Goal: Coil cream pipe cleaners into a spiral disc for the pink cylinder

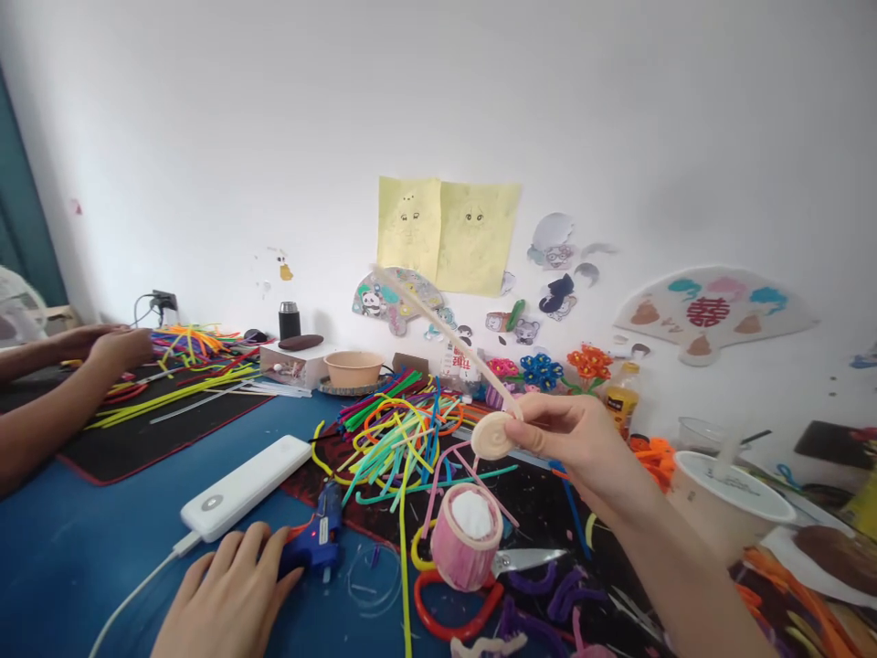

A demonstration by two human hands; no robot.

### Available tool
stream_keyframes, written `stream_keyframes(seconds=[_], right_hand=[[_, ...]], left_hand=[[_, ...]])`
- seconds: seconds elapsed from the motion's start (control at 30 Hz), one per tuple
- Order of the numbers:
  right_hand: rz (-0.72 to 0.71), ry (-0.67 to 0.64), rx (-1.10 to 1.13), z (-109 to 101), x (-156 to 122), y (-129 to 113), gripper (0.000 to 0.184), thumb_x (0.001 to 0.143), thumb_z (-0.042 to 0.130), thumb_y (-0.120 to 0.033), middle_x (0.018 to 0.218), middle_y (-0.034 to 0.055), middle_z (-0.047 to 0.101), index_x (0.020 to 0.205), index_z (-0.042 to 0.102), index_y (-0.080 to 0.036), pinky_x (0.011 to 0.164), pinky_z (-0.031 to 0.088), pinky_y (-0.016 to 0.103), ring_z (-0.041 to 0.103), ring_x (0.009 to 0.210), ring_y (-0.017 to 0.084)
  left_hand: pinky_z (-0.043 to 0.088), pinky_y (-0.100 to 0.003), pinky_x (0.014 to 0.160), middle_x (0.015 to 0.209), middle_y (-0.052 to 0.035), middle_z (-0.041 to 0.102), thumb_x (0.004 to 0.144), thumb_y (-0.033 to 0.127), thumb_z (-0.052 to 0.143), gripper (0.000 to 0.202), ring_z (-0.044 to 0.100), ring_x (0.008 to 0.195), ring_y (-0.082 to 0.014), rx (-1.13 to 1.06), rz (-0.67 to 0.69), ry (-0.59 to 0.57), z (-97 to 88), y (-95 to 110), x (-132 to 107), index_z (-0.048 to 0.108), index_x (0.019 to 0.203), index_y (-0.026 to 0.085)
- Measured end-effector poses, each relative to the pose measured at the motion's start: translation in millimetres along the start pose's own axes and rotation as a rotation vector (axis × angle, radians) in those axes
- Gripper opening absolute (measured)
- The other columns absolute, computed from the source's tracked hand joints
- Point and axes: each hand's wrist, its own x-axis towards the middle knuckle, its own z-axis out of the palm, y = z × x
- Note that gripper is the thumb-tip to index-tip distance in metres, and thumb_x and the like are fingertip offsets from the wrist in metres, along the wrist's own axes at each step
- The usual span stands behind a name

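My right hand (pixel 568 439) pinches a flat cream spiral of pipe cleaner (pixel 491 437) between thumb and fingers. A long straight tail of it slants up and left from the coil. My left hand (pixel 229 585) rests low on the blue table, its thumb and index finger at the handle of a blue glue gun (pixel 311 544) that lies on its side; a small red light glows on the gun. Below the coil stands a small pink pot (pixel 466 539) with a pale rim and white filling. Red-handled scissors (pixel 459 608) lie beneath and beside the pot.
A white power bank (pixel 245 486) with a cable lies left of the glue gun. Behind is a heap of coloured pipe cleaners (pixel 397 429). At right stands a paper cup (pixel 726 503). Another person's hands (pixel 116 352) work at far left. Purple scraps (pixel 562 589) lie near the scissors.
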Motion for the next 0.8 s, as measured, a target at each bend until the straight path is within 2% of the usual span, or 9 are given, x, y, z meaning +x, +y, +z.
stream_keyframes(seconds=[0.13,0.23,0.37,0.47,0.57,0.7,0.8], right_hand=[[-0.001,-0.001,-0.014,-1,-1,-3,0.014,0.067,0.089,-0.032,0.069,0.0006,0.075,0.067,0.081,-0.021,0.065,0.051,0.021,0.064,0.068,0.013],[-0.006,0.004,-0.027,0,-2,-4,0.013,0.069,0.088,-0.033,0.070,0.0017,0.076,0.066,0.081,-0.022,0.067,0.053,0.024,0.066,0.070,0.015],[0.001,0.021,-0.028,2,-2,-4,0.013,0.069,0.087,-0.032,0.071,0.0023,0.076,0.067,0.081,-0.021,0.067,0.052,0.024,0.066,0.070,0.016],[-0.006,0.029,-0.030,2,-2,-3,0.013,0.069,0.087,-0.032,0.070,0.0022,0.076,0.067,0.081,-0.021,0.067,0.052,0.024,0.065,0.070,0.015],[-0.012,0.013,-0.048,1,-1,-2,0.012,0.070,0.086,-0.031,0.070,0.0019,0.075,0.066,0.080,-0.021,0.066,0.052,0.024,0.065,0.069,0.015],[-0.009,0.001,-0.046,2,1,-1,0.012,0.070,0.086,-0.030,0.069,0.0008,0.075,0.065,0.079,-0.022,0.066,0.052,0.024,0.065,0.069,0.015],[-0.003,-0.008,-0.046,6,1,-1,0.015,0.067,0.088,-0.033,0.069,0.0018,0.074,0.064,0.079,-0.021,0.066,0.053,0.026,0.066,0.069,0.017]], left_hand=[[0.049,-0.050,0.092,0.121,-0.0176,0.070,0.094,0.021,0.050,0.040,0.063,0.111,-0.0359,0.001,-0.034,-0.029,-10.3,4,3,0.065,0.131,0.013],[0.049,-0.049,0.095,0.120,-0.0176,0.070,0.094,0.018,0.048,0.044,0.063,0.112,-0.0346,-0.047,-0.026,-0.041,-5.0,2,8,0.059,0.137,0.012],[0.051,-0.046,0.095,0.116,-0.0182,0.071,0.095,0.015,0.042,0.042,0.066,0.107,-0.0321,-0.173,0.011,-0.089,9.5,0,12,0.064,0.131,0.010],[0.052,-0.046,0.090,0.113,-0.0198,0.070,0.094,0.011,0.032,0.048,0.066,0.104,-0.0325,-0.231,-0.004,0.031,21.7,-1,9,0.065,0.128,0.007],[0.053,-0.047,0.083,0.106,-0.0194,0.071,0.094,0.015,0.030,0.048,0.067,0.097,-0.0326,-0.288,-0.032,0.173,28.6,-3,5,0.068,0.122,0.007],[0.053,-0.047,0.080,0.104,-0.0189,0.072,0.094,0.024,0.030,0.047,0.068,0.094,-0.0332,-0.332,-0.080,0.347,23.3,-6,2,0.069,0.114,0.008],[0.054,-0.044,0.078,0.106,-0.0169,0.074,0.094,0.028,0.030,0.044,0.070,0.094,-0.0317,-0.412,-0.141,0.401,14.9,-9,1,0.068,0.112,0.013]])
